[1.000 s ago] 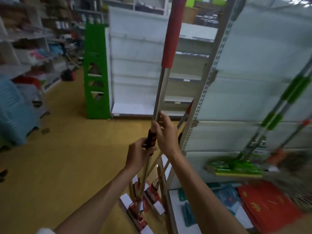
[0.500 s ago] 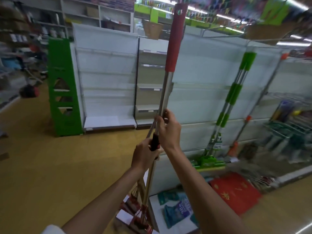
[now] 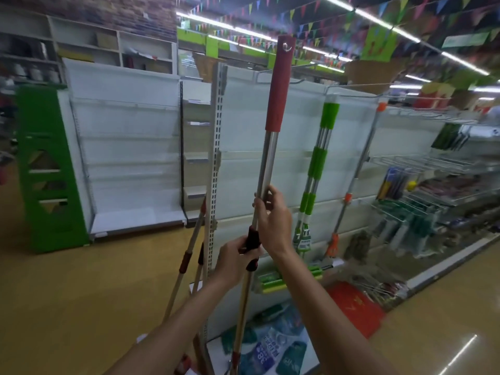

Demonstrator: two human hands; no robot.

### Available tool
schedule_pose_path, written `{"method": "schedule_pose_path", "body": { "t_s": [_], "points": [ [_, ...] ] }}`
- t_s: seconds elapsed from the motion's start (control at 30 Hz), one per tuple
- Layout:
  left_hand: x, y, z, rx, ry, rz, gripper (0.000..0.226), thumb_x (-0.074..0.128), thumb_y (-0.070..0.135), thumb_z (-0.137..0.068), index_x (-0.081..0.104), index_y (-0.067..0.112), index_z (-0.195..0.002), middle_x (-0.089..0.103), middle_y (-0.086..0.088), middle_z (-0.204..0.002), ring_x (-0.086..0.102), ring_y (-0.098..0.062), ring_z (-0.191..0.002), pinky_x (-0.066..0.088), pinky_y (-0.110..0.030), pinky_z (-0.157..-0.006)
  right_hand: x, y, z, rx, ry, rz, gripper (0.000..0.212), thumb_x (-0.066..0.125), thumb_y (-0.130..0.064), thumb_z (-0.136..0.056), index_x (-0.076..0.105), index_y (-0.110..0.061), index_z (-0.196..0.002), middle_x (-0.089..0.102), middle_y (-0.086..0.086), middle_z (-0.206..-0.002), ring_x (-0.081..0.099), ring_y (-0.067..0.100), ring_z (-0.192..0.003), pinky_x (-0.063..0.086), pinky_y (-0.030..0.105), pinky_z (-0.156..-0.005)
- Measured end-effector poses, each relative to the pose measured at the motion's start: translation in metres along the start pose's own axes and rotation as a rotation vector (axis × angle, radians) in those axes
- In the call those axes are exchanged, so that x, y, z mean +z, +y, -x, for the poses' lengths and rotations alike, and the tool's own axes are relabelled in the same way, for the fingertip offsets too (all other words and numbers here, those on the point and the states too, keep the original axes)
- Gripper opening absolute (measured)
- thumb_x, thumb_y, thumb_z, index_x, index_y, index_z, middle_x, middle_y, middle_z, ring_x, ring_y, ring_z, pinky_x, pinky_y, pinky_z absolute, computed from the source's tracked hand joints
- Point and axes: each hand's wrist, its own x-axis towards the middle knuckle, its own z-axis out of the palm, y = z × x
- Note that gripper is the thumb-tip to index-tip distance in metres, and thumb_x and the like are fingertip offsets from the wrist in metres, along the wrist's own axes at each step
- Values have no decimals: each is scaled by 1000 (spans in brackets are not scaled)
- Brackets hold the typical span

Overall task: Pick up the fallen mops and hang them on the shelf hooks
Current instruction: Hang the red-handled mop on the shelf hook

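I hold a red-handled mop upright in front of the white shelf unit. My left hand grips its dark red collar low on the metal pole. My right hand wraps the pole just above. The hanging hole in the red grip's top sits near a wire shelf hook at the shelf's upper edge. Two more red mops lean against the slotted shelf post. Two green mops and an orange-fitted mop hang on the panel to the right.
A green display stand stands at the left on the yellow floor. Packaged goods and a red mat lie on the low base shelf. Wire racks with brushes fill the right side.
The view has tilted upward and the mop's top has risen toward the shelf's upper hooks. Both hands keep the same grip on the pole.
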Motion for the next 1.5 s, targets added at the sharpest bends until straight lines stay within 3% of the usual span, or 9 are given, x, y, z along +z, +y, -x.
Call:
{"method": "schedule_pose_path", "body": {
  "t_s": [0.1,0.27,0.33,0.47,0.63,0.83,1.03,1.2,1.5],
  "points": [
    [28,15,-8,22,32,-10,18,79,22,-84,78,18,-102,77,8,-90,70,0,-84,53,-15,-73,-26,10,-18,11,17,-26,38,59,-18,-103,52,-10,-139,68,-3,-103,67,14,-95,56,27,-85],
    [67,30,-18,56,75,-30,23,82,22,-82,78,19,-104,78,9,-90,73,-3,-83,58,-21,-76,-57,25,-39,6,48,-46,29,62,-21,-101,57,-16,-129,68,-6,-98,71,17,-94,60,41,-86],
    [79,33,-19,62,100,-32,22,82,22,-82,77,19,-103,78,7,-88,72,1,-78,55,-13,-69,-62,34,-45,24,45,-49,34,63,-24,-100,57,-13,-132,69,-2,-103,70,18,-96,59,42,-87],
    [97,32,-25,81,142,-93,6,80,23,-83,74,21,-82,74,9,-71,68,1,-63,46,-9,-54,-64,52,-53,17,20,-46,23,64,-24,-100,59,-19,-122,70,-2,-100,70,17,-94,59,42,-85],
    [115,14,-47,43,163,-91,29,81,18,-79,61,29,-61,63,17,-53,57,3,-50,37,-10,-50,-54,85,-60,14,3,-26,1,59,-23,-103,60,-23,-103,69,-2,-92,71,14,-90,59,42,-80],
    [132,-1,-82,-50,183,-74,42,78,12,-80,51,25,-51,52,19,-41,45,5,-42,32,-12,-46,-45,119,-83,20,-7,30,7,57,-20,-103,61,-19,-97,64,-5,-86,63,9,-81,55,41,-75],
    [134,-6,-112,-53,201,-77,40,78,15,-82,54,27,-53,56,20,-44,48,5,-44,33,-13,-47,-32,141,-111,0,-28,3,8,57,-22,-103,63,-18,-101,67,-3,-90,65,10,-84,56,39,-75],
    [132,-5,-126,-16,221,-91,25,77,20,-86,66,35,-70,68,22,-63,64,8,-64,44,-12,-55,-27,146,-125,-26,-34,-54,27,58,-24,-103,64,-13,-127,69,-1,-102,66,13,-96,57,34,-85],
    [130,-5,-132,-42,274,-111,7,75,17,-87,74,19,-80,74,10,-73,66,3,-69,46,-16,-59,-25,145,-132,-97,-42,-106,17,57,-23,-103,65,-9,-108,64,-1,-92,62,14,-86,56,40,-78]
  ]
}}
